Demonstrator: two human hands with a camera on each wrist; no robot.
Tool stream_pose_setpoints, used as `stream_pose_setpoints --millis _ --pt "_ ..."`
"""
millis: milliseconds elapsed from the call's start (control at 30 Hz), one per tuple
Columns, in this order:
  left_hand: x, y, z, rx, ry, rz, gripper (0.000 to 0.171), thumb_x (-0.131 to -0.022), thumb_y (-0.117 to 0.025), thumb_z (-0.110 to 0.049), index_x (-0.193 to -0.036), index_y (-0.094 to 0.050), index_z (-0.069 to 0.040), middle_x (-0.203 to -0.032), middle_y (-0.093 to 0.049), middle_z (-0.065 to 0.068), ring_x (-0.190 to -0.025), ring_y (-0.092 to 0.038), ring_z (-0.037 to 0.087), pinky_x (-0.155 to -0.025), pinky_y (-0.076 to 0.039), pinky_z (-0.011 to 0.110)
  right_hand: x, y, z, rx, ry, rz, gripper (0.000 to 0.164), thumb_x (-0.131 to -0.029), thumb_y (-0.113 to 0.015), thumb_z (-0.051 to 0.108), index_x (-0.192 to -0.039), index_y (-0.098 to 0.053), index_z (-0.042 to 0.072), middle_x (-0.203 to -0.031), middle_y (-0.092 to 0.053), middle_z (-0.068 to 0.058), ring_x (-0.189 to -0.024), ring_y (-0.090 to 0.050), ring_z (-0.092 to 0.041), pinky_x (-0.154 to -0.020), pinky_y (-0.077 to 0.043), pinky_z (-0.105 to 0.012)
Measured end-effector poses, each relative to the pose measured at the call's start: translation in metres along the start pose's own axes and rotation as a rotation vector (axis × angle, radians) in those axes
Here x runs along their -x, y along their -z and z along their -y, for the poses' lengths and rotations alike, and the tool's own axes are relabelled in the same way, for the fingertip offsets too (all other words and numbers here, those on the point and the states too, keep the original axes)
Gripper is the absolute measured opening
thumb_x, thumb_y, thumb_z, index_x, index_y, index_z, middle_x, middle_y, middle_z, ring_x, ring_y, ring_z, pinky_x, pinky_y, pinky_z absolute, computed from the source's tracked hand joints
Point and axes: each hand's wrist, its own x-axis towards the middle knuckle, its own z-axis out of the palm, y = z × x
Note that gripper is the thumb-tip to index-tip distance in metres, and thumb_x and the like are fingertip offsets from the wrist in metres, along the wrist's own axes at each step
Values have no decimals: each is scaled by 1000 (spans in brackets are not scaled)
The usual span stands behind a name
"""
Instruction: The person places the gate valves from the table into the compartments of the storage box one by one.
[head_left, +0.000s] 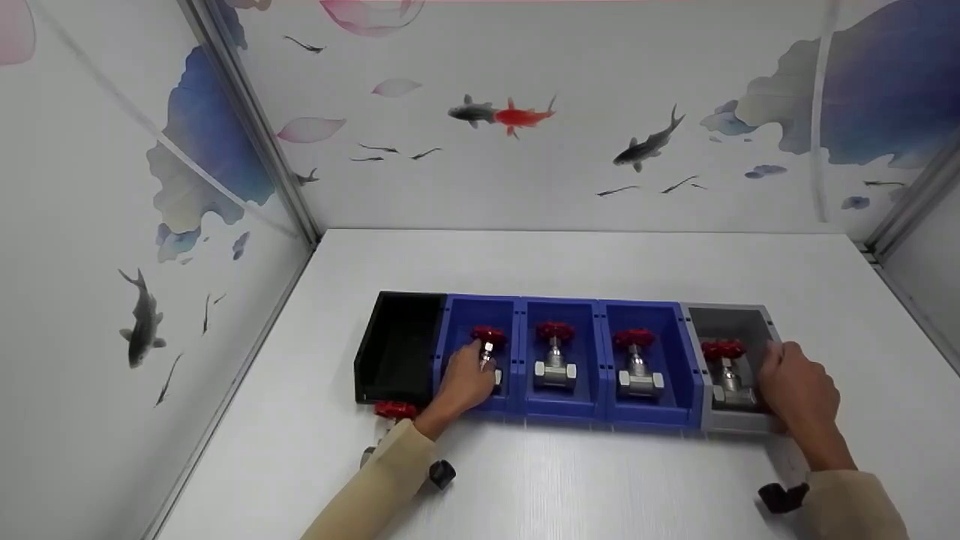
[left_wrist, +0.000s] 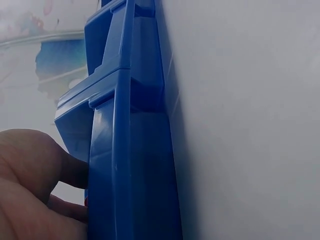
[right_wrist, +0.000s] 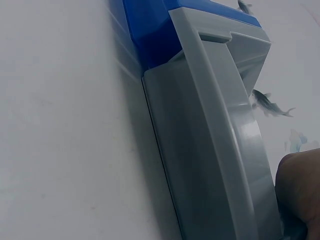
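Note:
My left hand (head_left: 469, 379) reaches into the leftmost blue bin (head_left: 517, 409) and pinches a metal valve (head_left: 487, 356) with a red handwheel near its stem. In the left wrist view, the thumb and fingers of that hand (left_wrist: 35, 185) go behind the bin's front wall (left_wrist: 107, 165). At the far right, my right hand (head_left: 801, 386) grips the side wall of the grey bin (head_left: 739, 421); its fingertips are hidden. A valve (head_left: 731, 382) lies in this bin, right beside the hand. The right wrist view shows only part of the hand (right_wrist: 302, 190) beyond the grey front wall (right_wrist: 220, 125).
Two more blue bins each hold a valve (head_left: 555, 360) (head_left: 637, 367). An empty black bin (head_left: 401, 352) ends the row at left. Before it, another red-wheeled valve (head_left: 394, 410) is partly hidden by my left sleeve. Printed walls surround the white table (head_left: 585, 487).

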Motion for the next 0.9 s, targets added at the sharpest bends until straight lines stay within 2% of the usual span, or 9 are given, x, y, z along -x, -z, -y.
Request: stream_pose_setpoints --millis 400,667,900 --pt "5 6 -5 0 39 20 56 -97 -56 -12 -142 -38 16 -139 -47 35 -134 -42 46 -111 -33 55 -1 0 -1 -7 3 5 62 -108 -20 38 -121 -45 -17 -93 -58 -37 -68 -54 -36 -55 -43 -48" --pt "13 10 -7 19 46 44 62 -97 -59 -16 -147 -35 11 -142 -44 30 -135 -40 41 -111 -34 54 0 -1 -2 -10 7 -6 59 -108 -21 36 -119 -46 -17 -92 -58 -38 -66 -55 -36 -54 -43 -48" --pt "19 17 -11 62 46 60 66 -96 -60 -20 -149 -32 8 -144 -43 29 -136 -40 40 -112 -33 54 0 -1 -1 -9 13 -18 56 -108 -23 34 -115 -47 -16 -84 -58 -34 -64 -51 -33 -53 -41 -45"
